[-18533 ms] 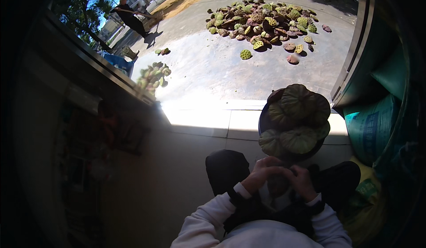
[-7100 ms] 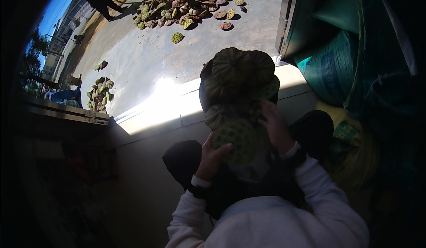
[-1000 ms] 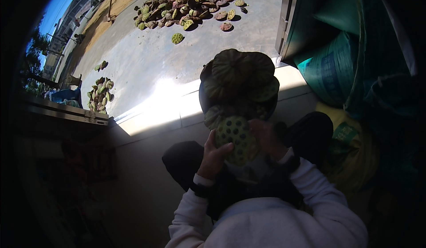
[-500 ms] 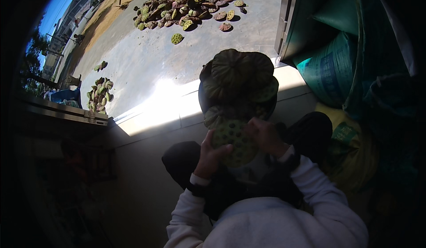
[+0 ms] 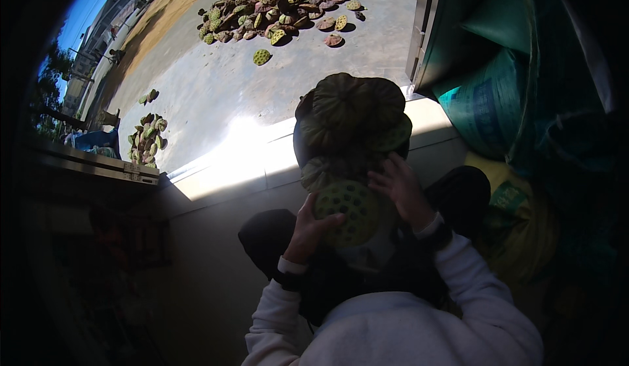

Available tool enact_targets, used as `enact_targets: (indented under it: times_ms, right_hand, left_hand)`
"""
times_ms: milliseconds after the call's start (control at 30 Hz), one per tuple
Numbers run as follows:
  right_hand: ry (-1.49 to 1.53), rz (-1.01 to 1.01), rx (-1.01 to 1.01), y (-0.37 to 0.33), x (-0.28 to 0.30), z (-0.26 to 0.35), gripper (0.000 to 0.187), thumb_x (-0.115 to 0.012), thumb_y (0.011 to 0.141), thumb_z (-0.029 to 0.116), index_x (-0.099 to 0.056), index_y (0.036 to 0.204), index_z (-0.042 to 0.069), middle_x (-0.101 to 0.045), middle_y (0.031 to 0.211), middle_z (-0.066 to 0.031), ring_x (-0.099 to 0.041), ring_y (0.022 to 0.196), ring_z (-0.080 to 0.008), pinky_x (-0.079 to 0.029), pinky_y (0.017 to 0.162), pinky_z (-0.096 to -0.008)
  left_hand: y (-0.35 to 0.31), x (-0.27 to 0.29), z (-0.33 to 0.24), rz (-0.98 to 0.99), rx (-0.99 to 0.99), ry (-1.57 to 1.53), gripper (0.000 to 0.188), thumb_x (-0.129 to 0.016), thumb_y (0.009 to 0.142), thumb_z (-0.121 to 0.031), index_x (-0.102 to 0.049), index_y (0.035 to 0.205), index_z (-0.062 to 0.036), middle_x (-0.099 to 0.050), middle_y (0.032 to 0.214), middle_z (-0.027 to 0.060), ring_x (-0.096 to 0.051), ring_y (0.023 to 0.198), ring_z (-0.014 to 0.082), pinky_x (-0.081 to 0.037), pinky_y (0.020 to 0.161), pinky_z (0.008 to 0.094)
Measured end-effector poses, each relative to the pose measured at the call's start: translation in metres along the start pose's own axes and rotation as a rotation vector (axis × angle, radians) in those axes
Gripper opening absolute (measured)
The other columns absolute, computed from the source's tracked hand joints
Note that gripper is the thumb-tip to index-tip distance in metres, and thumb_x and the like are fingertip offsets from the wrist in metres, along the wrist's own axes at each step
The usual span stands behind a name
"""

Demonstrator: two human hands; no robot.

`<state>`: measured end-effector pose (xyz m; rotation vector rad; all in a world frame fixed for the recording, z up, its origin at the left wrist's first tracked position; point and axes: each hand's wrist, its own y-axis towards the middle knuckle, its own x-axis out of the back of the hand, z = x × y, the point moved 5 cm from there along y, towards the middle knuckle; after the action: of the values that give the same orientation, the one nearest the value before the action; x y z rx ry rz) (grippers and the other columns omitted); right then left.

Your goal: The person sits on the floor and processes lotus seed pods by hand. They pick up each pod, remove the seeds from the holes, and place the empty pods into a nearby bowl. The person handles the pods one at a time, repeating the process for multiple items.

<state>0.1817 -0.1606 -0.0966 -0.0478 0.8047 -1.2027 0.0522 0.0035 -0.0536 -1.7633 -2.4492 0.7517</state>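
Both hands, left hand, right hand, closed grip on lotus pod

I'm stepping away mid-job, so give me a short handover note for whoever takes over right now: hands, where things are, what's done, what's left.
Left hand: grip on the left edge of the green lotus seed pod, thumb across its face.
Right hand: on the pod's right edge, fingers spread.
The pod is held over the lap, just below a dark bucket heaped with more pods.
Done: many pods lie spread on the sunlit concrete ahead, plus a smaller cluster at left.
Left: the pod in hand, with seeds seemingly still in it, and the full bucket.
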Motion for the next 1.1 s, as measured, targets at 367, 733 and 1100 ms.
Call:
enact_targets:
  times_ms: [367,733,1100]
  right_hand:
    - [-0.703,0.129,0.354,-0.014,-0.014,-0.002,0.023,-0.066,0.091,0.026,-0.066,0.092,0.003,-0.068,0.081,-0.0099,-0.063,0.076,-0.0132,-0.05,0.069,-0.0303]
    - [-0.408,0.169,0.151,-0.02,-0.017,0.006,0.024,-0.062,0.095,0.027,-0.062,0.088,0.004,-0.066,0.081,-0.0023,-0.06,0.076,-0.0102,-0.047,0.068,-0.0256]
    - [-0.795,0.052,0.587,-0.018,-0.022,0.021,0.02,-0.07,0.088,0.022,-0.064,0.085,0.003,-0.063,0.069,-0.0075,-0.063,0.065,-0.0152,-0.048,0.059,-0.0311]
  left_hand:
    - [0.002,-0.003,0.008,-0.016,-0.028,-0.073,0.066,-0.08,0.075,-0.009,-0.045,0.13,0.0026,-0.061,0.117,0.0125,-0.06,0.107,0.0197,-0.051,0.091,0.0332]
    - [0.0,-0.012,0.026,0.084,-0.02,-0.287,0.065,-0.076,0.078,-0.008,-0.043,0.133,0.0022,-0.057,0.125,0.0142,-0.057,0.115,0.023,-0.049,0.097,0.0362]
    - [0.001,-0.009,0.036,0.059,-0.002,-0.403,0.067,-0.076,0.077,-0.01,-0.042,0.133,0.0019,-0.057,0.123,0.014,-0.058,0.113,0.0241,-0.049,0.097,0.038]
